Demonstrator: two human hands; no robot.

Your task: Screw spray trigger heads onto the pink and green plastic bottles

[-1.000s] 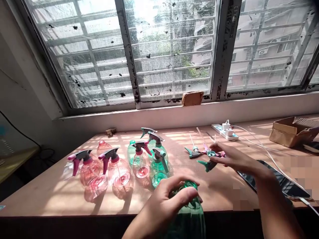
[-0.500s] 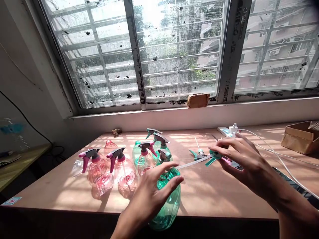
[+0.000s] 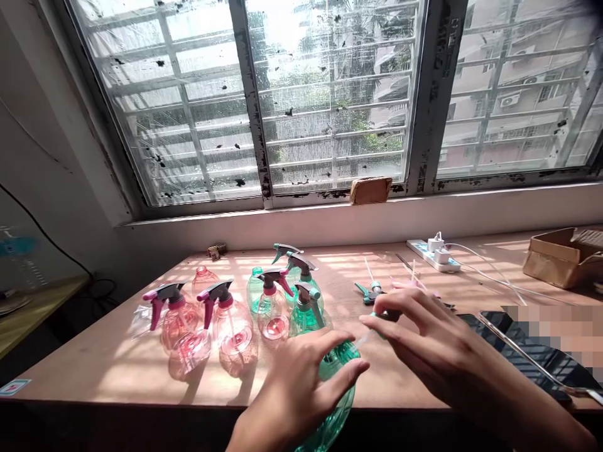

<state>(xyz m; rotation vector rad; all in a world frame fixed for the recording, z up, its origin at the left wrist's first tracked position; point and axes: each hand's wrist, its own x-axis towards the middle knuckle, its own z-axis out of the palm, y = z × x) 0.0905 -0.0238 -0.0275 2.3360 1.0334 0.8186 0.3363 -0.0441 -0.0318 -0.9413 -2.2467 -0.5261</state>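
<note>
**Green bottle in left hand, spray head in right, tube near the mouth**

Your left hand (image 3: pixel 301 370) is closed round the neck of a green bottle (image 3: pixel 336 414), thumb on the near side, fingers on the far side. The bottle tilts, mouth toward your right hand (image 3: pixel 419 326), which pinches a teal-and-dark spray head (image 3: pixel 380 315), mostly hidden by your fingers. Its clear tube (image 3: pixel 362 341) points at the mouth; blur, cannot tell whether the tip is inside.

Risks (judged): the tube looks thin and could catch on the rim and bend if you bring it in out of line with the tilted neck. Your left fingertips sit close to the mouth and could block the tube. The bottle's lower end lies past the near edge of the worktop (image 3: pixel 117 376); if nothing supports it, a slack left grip could drop it.

Position: bottle in and below your left hand; spray head just to the right of its mouth, at your right fingertips.

Farther out: a loose teal spray head (image 3: pixel 373 295) lies just beyond your right hand. Pink bottles (image 3: pixel 234 336) and capped green bottles (image 3: pixel 305 314) stand beyond and left of your left hand. Right of your right hand: a phone (image 3: pixel 530 342).
</note>
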